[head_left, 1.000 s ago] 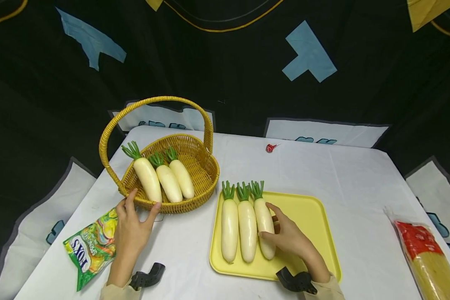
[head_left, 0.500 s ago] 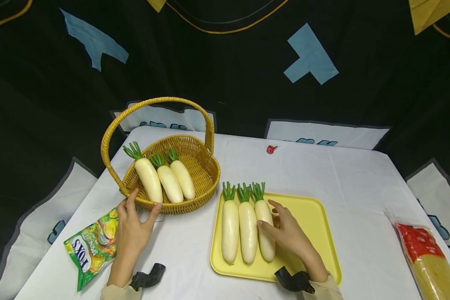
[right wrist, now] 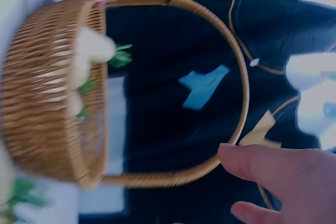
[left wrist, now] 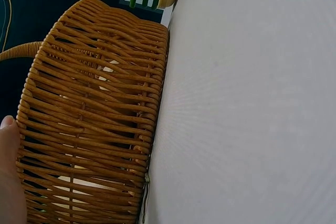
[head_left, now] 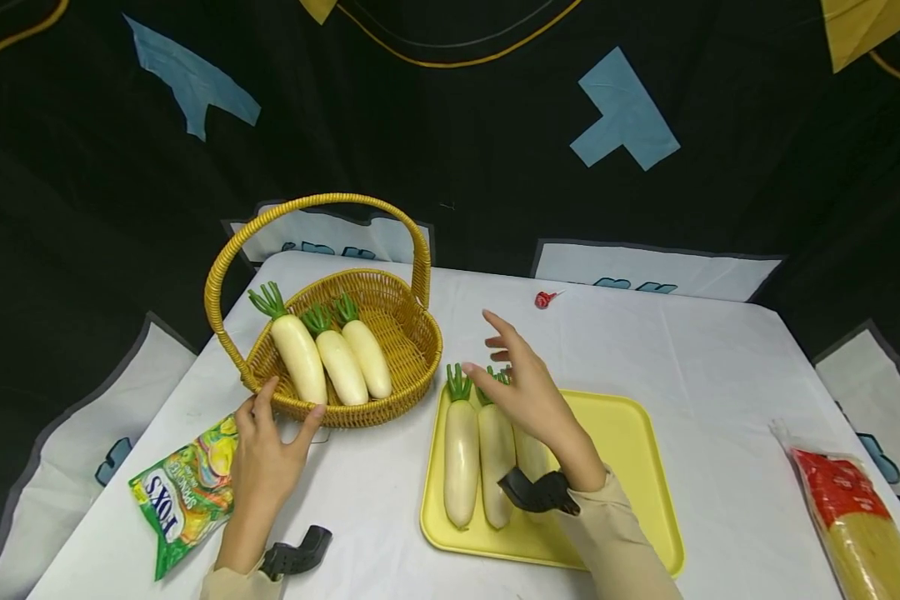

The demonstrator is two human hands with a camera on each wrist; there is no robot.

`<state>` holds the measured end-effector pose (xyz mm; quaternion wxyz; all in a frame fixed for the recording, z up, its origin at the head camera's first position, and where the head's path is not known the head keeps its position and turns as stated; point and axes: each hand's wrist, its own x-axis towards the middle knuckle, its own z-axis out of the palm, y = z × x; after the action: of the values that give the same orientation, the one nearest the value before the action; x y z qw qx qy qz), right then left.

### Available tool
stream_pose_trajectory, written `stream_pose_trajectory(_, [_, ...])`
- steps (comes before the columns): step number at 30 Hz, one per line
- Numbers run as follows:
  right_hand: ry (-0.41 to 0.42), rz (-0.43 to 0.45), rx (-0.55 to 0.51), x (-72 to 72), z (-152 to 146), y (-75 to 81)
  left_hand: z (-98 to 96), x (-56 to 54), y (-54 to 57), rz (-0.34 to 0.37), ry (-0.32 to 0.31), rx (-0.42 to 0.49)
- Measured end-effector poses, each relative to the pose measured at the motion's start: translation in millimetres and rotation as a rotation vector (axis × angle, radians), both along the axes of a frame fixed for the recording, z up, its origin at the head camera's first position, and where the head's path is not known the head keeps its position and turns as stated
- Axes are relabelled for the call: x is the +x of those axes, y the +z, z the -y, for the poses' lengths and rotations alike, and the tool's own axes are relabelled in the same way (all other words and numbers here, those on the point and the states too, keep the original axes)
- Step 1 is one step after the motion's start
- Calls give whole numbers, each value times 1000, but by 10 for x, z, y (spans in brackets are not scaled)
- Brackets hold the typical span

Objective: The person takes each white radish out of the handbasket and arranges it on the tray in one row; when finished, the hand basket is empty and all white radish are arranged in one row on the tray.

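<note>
The right grip (head_left: 523, 396), fingers apart and empty, hangs over radishes (head_left: 461, 467) on the lower-centre tray (head_left: 626, 467); its wrist mount (head_left: 534, 493) could knock them. The left grip (head_left: 266, 454), spread, touches the left-centre basket (head_left: 378, 412); pressing might tip it.

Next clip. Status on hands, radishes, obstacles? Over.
Left hand touching basket; right hand empty, in midair. Radishes: three in basket, three on tray. Handle arches over basket, possible snag.
</note>
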<state>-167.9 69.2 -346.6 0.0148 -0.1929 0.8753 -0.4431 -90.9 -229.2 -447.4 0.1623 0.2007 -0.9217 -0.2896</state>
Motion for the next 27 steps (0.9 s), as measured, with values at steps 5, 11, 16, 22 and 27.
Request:
stream_pose_trajectory(5, [124, -58, 13, -233, 406, 280, 28, 15, 0, -1, 8, 0])
stream_pose_trajectory(11, [280, -71, 106, -527, 898, 355, 10, 12, -6, -1, 2, -1])
stream_pose_trajectory(16, [325, -11, 181, -708, 1226, 201, -3, 21, -11, -2, 6, -3])
stream_pose_trajectory(22, [347, 102, 275, -819, 1432, 20, 5, 9, -1, -12, -7, -1])
stream_pose_trajectory(27, [357, 198, 355, -879, 1531, -134, 4, 12, -3, -6, 2, -6])
